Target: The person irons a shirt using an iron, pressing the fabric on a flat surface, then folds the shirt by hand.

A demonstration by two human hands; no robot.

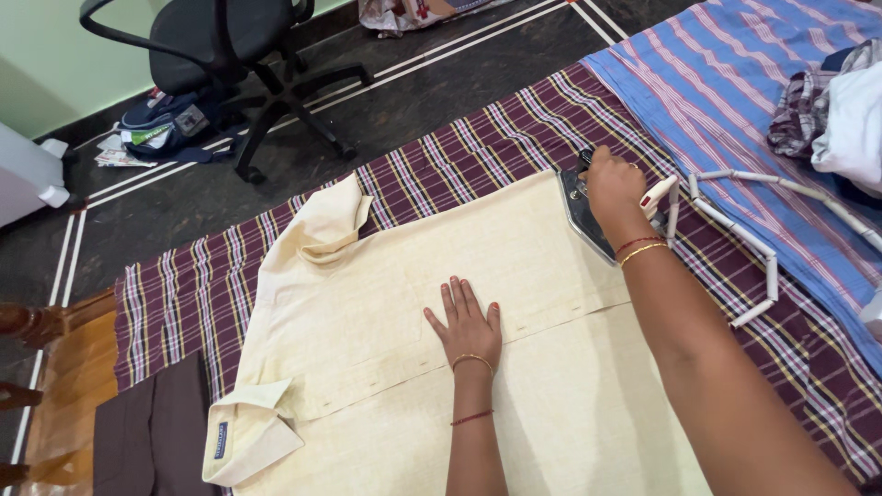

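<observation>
A cream shirt (386, 303) lies spread flat on a maroon checked cloth (184, 294), collar toward the lower left. My left hand (467, 321) rests flat on the middle of the shirt, fingers spread, next to the button placket. My right hand (614, 184) grips the handle of a clothes iron (581, 207) that sits on the shirt's far edge. The iron's white beaded cord (749, 243) loops across the cloth to the right.
A blue striped sheet (735, 83) covers the far right, with a pile of folded clothes (831, 110) on it. Dark brown trousers (152, 432) lie at the lower left. A black office chair (239, 55) and a bag (165, 124) stand on the dark floor.
</observation>
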